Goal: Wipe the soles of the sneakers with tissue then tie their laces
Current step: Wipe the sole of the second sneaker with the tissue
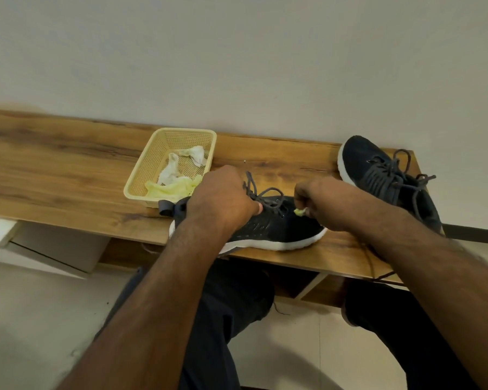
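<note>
A black sneaker point(279, 229) with a white sole lies along the front edge of the wooden shelf point(68, 164), toe pointing right. My left hand point(223, 198) rests over its tongue and grips the grey laces point(265, 197), which loop up beside it. My right hand point(324, 204) is curled just right of the laces and pinches a small yellow-green scrap of tissue point(299, 211). The second black sneaker point(383, 178) stands at the shelf's right end with its laces loose.
A cream plastic basket point(144, 175) at the back of the shelf holds crumpled white and yellow tissues point(175, 178). A pale wall rises behind the shelf. My knees in dark trousers are under the shelf's front edge.
</note>
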